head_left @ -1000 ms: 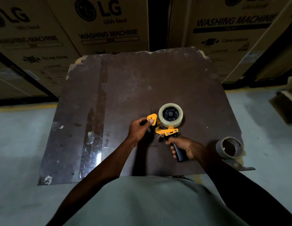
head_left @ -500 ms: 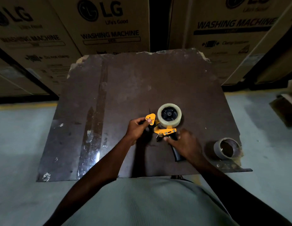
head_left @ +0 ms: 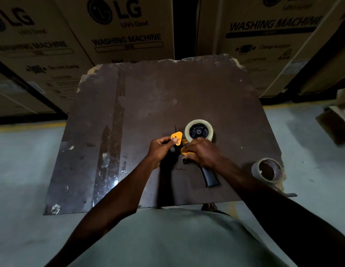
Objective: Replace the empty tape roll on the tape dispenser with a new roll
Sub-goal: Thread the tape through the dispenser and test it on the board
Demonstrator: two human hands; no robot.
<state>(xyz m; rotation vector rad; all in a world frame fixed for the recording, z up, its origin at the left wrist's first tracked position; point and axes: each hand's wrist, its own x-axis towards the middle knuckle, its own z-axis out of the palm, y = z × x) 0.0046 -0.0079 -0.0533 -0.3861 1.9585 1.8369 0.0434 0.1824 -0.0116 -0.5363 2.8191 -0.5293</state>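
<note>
Right, I'm looking down at the tape dispenser (head_left: 189, 149), which is lying on its side on the dark counter (head_left: 148, 105), and I'm using it as my reference point. The new roll (head_left: 199, 131) of pale tape is sitting on the dispenser's black hub, at the end farthest from the person. The left hand (head_left: 161, 149) is closing on the dispenser's orange front flap (head_left: 177, 137), with the thumb pressing on the flap's face and the fingers curling underneath. The right hand (head_left: 203, 154) is lying over the orange body just below the roll, fingers bent down around the frame; how firmly it is gripping, I cannot tell. The black handle (head_left: 210, 176) is poking out from under that hand, pointing back toward the person. To the right of the dispenser, near the counter's chipped corner, the empty roll (head_left: 268, 169) is lying well apart from both hands, its open core facing up. Beyond the dispenser, behind the counter's far edge, cardboard boxes (head_left: 127, 29) marked for washing machines are standing in a row.
</note>
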